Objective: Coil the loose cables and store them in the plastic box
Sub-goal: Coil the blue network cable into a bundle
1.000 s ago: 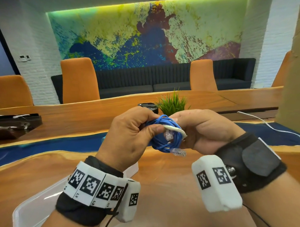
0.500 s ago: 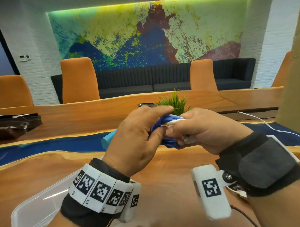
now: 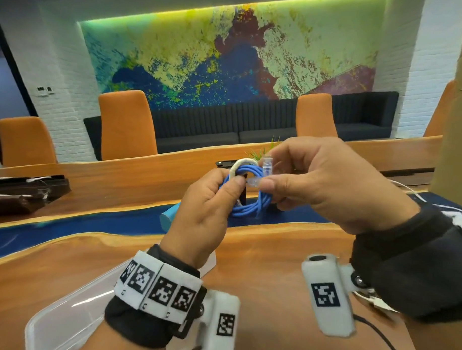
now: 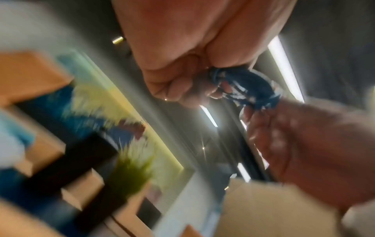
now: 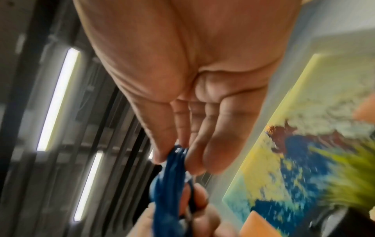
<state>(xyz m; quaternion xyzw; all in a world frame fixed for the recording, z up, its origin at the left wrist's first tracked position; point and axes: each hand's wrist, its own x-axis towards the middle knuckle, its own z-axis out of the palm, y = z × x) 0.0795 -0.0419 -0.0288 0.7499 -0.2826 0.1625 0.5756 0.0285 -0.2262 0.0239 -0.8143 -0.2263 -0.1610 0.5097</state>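
A coiled blue cable [image 3: 246, 201] hangs in the air between both hands above the wooden table. A white tie [image 3: 238, 166] loops over the top of the coil. My left hand [image 3: 210, 205] grips the coil's left side, thumb pinching at the tie. My right hand [image 3: 316, 183] pinches the coil's right side, where two clear plugs [image 3: 267, 167] stick out. The wrist views are blurred but show the blue cable [image 4: 249, 85] held in curled fingers of the left hand and the blue cable [image 5: 172, 168] pinched by the right fingertips. The clear plastic box [image 3: 62, 318] lies at the lower left, under my left forearm.
A white loose cable [image 3: 412, 191] trails at the right on the table's blue strip. A black pot with a green plant [image 3: 262, 149] stands behind the hands. A light blue object [image 3: 169, 216] lies on the blue strip. A dark tray [image 3: 22, 191] sits far left.
Both hands have lifted the coil slightly and turned it. The white tie now arches over the top, and the clear plugs have come up beside my right fingers.
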